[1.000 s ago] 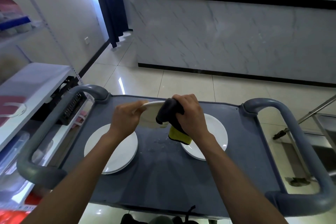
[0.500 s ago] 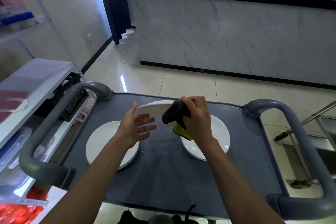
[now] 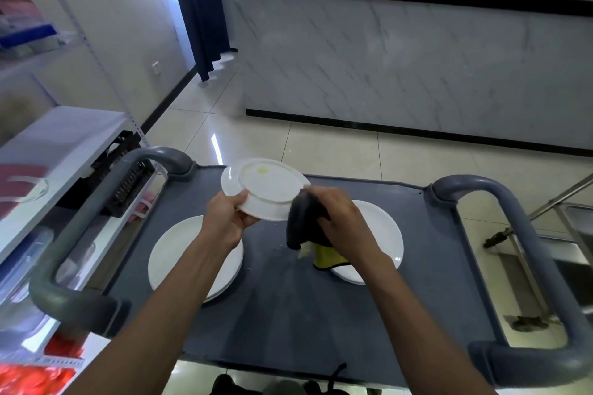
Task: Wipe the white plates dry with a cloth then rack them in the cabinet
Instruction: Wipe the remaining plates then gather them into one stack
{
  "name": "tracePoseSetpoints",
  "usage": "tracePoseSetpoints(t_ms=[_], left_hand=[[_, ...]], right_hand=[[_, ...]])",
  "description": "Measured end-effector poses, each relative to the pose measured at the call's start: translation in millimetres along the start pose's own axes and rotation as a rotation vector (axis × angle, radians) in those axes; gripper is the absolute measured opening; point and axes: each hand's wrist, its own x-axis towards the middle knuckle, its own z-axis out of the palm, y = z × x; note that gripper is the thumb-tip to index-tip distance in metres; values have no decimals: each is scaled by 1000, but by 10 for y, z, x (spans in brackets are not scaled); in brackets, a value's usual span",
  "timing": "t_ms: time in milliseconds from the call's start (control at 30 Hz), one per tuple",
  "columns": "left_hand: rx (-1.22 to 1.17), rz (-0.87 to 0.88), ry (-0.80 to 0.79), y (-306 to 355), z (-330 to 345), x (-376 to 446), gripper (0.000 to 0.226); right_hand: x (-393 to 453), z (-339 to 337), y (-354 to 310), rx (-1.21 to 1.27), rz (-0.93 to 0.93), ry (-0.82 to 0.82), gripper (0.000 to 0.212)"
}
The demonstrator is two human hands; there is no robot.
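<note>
A round white ceramic plate (image 3: pixel 265 188), underside up and tilted, sits mid-frame; 2 more white plates lie flat lower left (image 3: pixel 179 250) and right (image 3: pixel 383 231). A dark grey-and-yellow cloth (image 3: pixel 306 224) touches the tilted plate's right rim.

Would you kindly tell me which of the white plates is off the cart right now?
The held plate, gripped by the left hand with its underside up, cloth at its edge. The left plates and right plate lie flat on the cart.

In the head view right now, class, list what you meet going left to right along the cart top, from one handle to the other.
Left cart handle → stacked plates → left hand holding a plate → dark cloth → right hand → flat plate → right cart handle.
</note>
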Motion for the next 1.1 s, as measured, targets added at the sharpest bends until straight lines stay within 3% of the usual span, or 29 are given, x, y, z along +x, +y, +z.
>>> tracePoseSetpoints(t_ms=[100,333,533,967,1100], left_hand=[[82,76,-54,-7,78,-59,30],[255,172,-177,-54,165,-126,31],[213,190,-206,-51,124,-108,35],[297,227,-320,-82,130,-128,33],[339,228,-344,-46,134,-125,34]], right_hand=[[73,-21,-88,93,158,36,51],[216,24,-173,49,-15,186,45],[201,53,-114,153,102,307,43],[139,217,-58,22,37,225,46],[322,152,-81,-14,62,267,43]])
